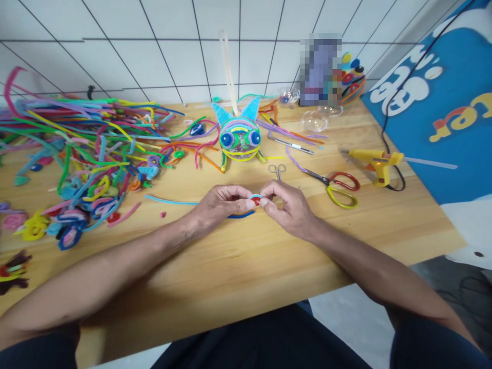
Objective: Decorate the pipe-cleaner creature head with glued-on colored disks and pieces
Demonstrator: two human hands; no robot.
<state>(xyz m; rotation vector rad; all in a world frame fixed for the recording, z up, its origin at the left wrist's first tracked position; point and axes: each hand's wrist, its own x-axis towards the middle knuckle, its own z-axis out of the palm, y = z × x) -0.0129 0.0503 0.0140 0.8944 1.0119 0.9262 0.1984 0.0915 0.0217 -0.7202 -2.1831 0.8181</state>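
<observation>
Between my left hand (226,200) and my right hand (286,205) is a small red piece with a light blue pipe cleaner along its top edge (255,197). Both hands pinch it, thumb against finger, one at each side, just over the table. From beside my left hand a light blue pipe cleaner (171,200) stretches left; whether it joins the piece is hidden. Under the fingers lies a dark blue pipe cleaner (242,216). Beyond my hands stands a pipe cleaner creature (241,138) with blue eyes, pointed light blue ears and a yellow mouth line.
Colourful pipe cleaners (96,128) are heaped on the left. Small scissors (277,171), larger red-and-yellow-handled scissors (338,189) and a yellow glue gun (378,163) lie to the right, its cord running up the wall. Clear plastic balls (315,121) sit at the back of the table (230,261).
</observation>
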